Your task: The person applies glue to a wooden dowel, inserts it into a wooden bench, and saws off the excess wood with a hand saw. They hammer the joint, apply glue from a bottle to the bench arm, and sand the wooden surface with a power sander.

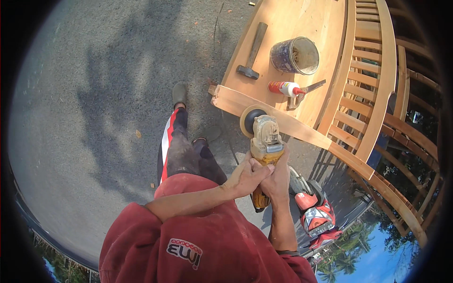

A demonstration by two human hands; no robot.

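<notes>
Both of my hands are wrapped round the yellow body of an angle grinder fitted with a round sanding disc. My left hand reaches across from the left and closes over the grinder's body. On its right side, my right hand grips the same body. The disc lies at the near edge of a wooden armrest, close to its left end; whether it touches or spins I cannot tell. That armrest belongs to a wooden bench with a slatted back.
On the bench seat lie a hammer, a paint-stained bucket, a red-and-white glue bottle and a bladed tool with a wooden handle. A dark cord hangs nearby. A red motorcycle stands behind, on the asphalt.
</notes>
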